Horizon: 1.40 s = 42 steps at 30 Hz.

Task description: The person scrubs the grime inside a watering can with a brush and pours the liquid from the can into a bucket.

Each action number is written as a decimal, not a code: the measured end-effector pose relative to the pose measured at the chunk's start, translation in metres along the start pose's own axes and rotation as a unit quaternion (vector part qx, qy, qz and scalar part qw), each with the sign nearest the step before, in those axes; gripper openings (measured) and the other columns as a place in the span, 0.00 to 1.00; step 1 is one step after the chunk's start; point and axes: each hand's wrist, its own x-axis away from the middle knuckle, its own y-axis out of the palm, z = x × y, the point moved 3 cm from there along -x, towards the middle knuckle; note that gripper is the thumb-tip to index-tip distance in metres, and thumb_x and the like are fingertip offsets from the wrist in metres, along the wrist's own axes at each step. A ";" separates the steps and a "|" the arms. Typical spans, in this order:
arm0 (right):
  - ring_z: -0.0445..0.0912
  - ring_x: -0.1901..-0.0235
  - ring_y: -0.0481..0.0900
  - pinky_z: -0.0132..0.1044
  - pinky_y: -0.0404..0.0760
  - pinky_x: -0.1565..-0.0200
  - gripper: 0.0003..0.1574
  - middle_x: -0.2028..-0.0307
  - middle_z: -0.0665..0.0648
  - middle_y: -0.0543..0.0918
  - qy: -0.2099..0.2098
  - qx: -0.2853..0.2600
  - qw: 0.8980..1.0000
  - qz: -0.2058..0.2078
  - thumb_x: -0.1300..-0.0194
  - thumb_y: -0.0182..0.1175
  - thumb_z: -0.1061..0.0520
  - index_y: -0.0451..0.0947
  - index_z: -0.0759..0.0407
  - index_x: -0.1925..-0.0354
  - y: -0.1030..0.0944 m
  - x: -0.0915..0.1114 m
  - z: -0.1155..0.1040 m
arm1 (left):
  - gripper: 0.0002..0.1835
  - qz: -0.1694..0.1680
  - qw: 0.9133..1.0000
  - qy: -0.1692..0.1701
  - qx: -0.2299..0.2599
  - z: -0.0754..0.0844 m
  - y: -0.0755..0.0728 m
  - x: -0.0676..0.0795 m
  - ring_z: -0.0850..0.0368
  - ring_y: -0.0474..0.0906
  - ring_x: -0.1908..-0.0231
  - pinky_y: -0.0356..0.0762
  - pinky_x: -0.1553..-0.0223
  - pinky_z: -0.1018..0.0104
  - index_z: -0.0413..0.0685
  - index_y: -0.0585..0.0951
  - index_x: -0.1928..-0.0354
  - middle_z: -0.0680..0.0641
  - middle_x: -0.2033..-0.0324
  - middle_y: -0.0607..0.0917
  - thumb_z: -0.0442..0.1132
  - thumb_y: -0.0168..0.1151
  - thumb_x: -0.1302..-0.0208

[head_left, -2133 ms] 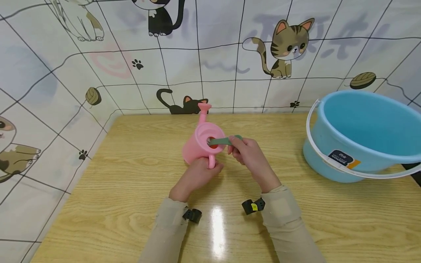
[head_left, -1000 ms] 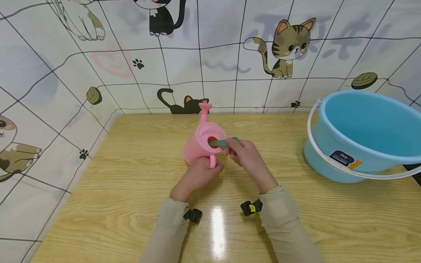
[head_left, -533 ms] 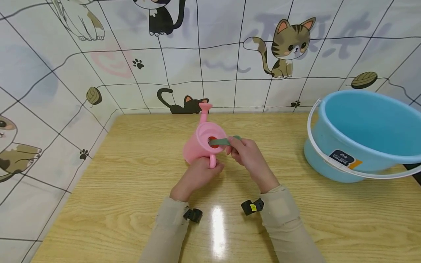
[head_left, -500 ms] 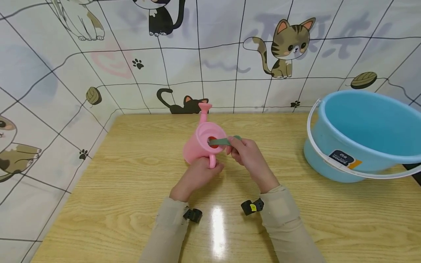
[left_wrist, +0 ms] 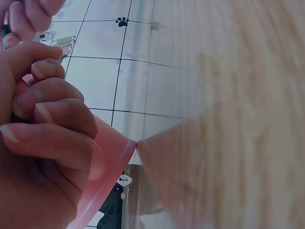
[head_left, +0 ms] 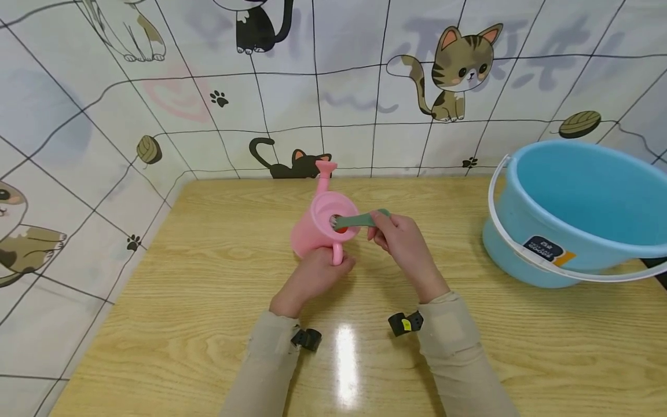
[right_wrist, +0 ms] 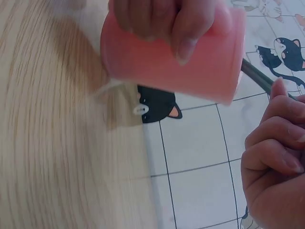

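while the can (head_left: 311, 230) stays put, the green tool (head_left: 356, 220) protrudes farther

Blue bucket (head_left: 583, 202), cat-patterned backdrop (head_left: 346, 87)

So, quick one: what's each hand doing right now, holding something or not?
Left hand: closed, holding the pink watering can by its handle.
Right hand: closed, holding the green tool.

Counting from the watering can (head_left: 312, 229), itself one: two hands (head_left: 312, 275) and one green-handled tool (head_left: 359, 220) at it; one red item (head_left: 342, 230), apparently, inside; one bucket (head_left: 583, 246) right of it; one worktop (head_left: 208, 278) below it; five printed cats (head_left: 449, 103), three paw prints (head_left: 219, 99), two yarn balls (head_left: 580, 124) beyond it.
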 end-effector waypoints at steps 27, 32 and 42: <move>0.46 0.87 0.54 0.35 0.53 0.85 0.30 0.86 0.55 0.62 -0.013 0.065 0.998 0.010 0.40 0.45 0.32 0.76 0.55 0.73 0.005 -0.002 0.003 | 0.21 0.005 1.000 0.010 0.008 -0.001 0.002 -0.002 0.64 0.55 0.87 0.56 0.83 0.71 0.49 0.65 0.88 0.56 0.89 0.60 0.48 0.54 0.41; 0.46 0.87 0.54 0.34 0.53 0.85 0.30 0.86 0.54 0.63 -0.012 0.086 0.996 0.013 0.40 0.44 0.32 0.76 0.54 0.74 0.009 -0.003 0.002 | 0.20 0.005 1.000 0.019 0.010 0.000 0.002 -0.003 0.64 0.55 0.87 0.57 0.83 0.71 0.49 0.65 0.88 0.56 0.89 0.61 0.46 0.54 0.41; 0.46 0.86 0.56 0.34 0.55 0.84 0.30 0.85 0.54 0.65 -0.015 0.113 0.993 0.010 0.40 0.43 0.31 0.75 0.52 0.74 0.014 -0.003 0.003 | 0.20 0.008 1.000 0.029 0.000 0.000 0.001 -0.003 0.65 0.55 0.87 0.57 0.83 0.72 0.50 0.64 0.88 0.56 0.89 0.61 0.46 0.54 0.41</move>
